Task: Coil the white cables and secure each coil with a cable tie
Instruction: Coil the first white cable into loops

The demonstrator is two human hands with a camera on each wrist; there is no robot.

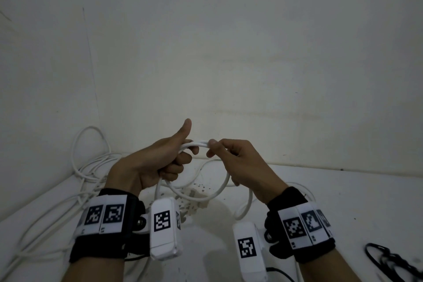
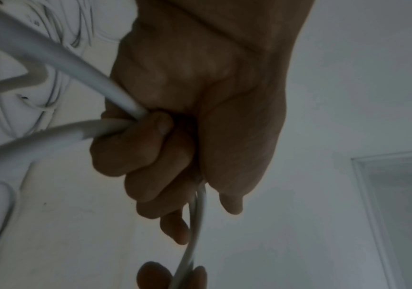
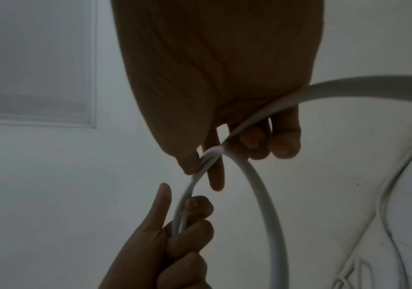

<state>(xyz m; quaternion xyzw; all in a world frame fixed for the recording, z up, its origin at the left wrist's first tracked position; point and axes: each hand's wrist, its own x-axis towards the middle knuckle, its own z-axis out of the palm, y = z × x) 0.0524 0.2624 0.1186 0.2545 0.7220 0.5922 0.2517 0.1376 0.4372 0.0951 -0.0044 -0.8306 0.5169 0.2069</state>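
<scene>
One white cable [image 1: 198,143] held up between two hands, above the white surface [image 1: 320,201] and in front of the wall [image 1: 229,52]; two strands side by side at the top of the coil, one loop [image 1: 207,197] hanging below between the wrists; exact number of turns hard to count. Left hand [image 1: 158,162] wrapped around the strands, four fingers curled onto them, thumb [image 1: 184,129] sticking straight up and clear of the cable; from the left wrist view, two strands [image 2: 81,125] entering the fist [image 2: 175,127] and two leaving past the fingertips. Right hand [image 1: 238,162] pinching the same strands just beside the left, thumb and forefinger clamped on them, remaining fingers bent underneath; from the right wrist view, one strand [image 3: 261,205] arcing down out of the pinch and cut off by the bottom edge. More white cable [image 1: 89,167] lying loose in the left corner, tangled, count unclear; a dark bundle [image 1: 386,258] at the lower right edge, blurred and partly cut off, not identifiable. Two wrist bands, each with one white camera block [image 1: 164,229]; wrist views dim.
</scene>
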